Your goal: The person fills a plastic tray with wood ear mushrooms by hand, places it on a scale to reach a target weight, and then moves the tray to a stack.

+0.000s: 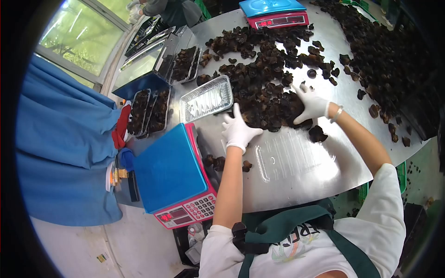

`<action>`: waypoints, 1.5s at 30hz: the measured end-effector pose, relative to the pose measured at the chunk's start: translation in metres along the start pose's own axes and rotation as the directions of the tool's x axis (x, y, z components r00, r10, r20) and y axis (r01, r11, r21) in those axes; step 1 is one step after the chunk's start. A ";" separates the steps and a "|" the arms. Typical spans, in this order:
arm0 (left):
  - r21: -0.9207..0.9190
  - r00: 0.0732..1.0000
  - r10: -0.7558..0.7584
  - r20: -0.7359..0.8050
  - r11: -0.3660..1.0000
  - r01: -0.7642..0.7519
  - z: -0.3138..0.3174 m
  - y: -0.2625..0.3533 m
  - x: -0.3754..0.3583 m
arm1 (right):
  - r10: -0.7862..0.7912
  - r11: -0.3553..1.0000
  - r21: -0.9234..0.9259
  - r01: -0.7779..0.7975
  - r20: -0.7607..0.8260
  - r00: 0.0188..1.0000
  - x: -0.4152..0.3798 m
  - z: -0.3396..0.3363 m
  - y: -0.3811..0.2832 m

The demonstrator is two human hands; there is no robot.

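My left hand (239,130), in a white glove, has its fingers spread at the near left edge of a heap of dark wood ear mushrooms (264,104). My right hand (311,103), gloved too, rests with fingers apart at the heap's right side, palm against the pieces. Neither hand is closed round anything. Just left of my left hand lies a clear plastic tray (184,107) with nothing but small dark specks in it. Flat on the metal table between my forearms is another transparent tray or lid (287,156), hard to make out.
A blue-topped scale (171,169) stands at left, another scale (273,13) at the back. Filled trays (157,111) and more filled trays (185,64) sit along the left edge. A larger mushroom pile (384,65) covers the right side. Another person (178,11) is at far left.
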State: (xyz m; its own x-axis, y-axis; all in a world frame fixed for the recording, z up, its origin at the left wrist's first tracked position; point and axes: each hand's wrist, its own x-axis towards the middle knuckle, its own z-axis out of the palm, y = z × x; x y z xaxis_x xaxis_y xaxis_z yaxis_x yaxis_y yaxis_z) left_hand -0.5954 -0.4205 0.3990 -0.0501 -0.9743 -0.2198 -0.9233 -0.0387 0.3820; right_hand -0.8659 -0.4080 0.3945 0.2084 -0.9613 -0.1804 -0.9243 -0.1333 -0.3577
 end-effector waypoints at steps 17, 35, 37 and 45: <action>-0.780 0.841 0.520 -0.151 0.459 -0.424 0.018 0.036 -0.043 | -0.219 0.718 0.593 0.364 -0.304 0.927 -0.048 0.015 -0.067; -0.603 1.000 -0.007 0.021 0.798 0.018 0.022 -0.064 -0.143 | 0.308 0.845 0.473 -0.249 -0.052 0.950 -0.156 0.017 0.014; -0.612 0.993 0.039 0.114 0.790 0.039 0.042 -0.062 -0.148 | 0.272 0.830 0.516 -0.211 -0.046 0.961 -0.161 0.039 0.008; -0.806 0.991 -0.068 0.111 0.578 0.130 0.026 -0.042 -0.148 | 0.328 0.653 0.748 -0.118 -0.139 0.934 -0.149 0.038 -0.011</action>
State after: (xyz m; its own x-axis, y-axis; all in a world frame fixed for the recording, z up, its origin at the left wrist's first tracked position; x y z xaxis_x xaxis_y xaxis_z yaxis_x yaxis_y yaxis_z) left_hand -0.5594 -0.2689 0.3926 -0.0296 -0.9386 -0.3438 -0.2333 -0.3280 0.9154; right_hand -0.8746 -0.2537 0.3906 -0.1533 -0.9754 -0.1581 -0.3895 0.2067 -0.8975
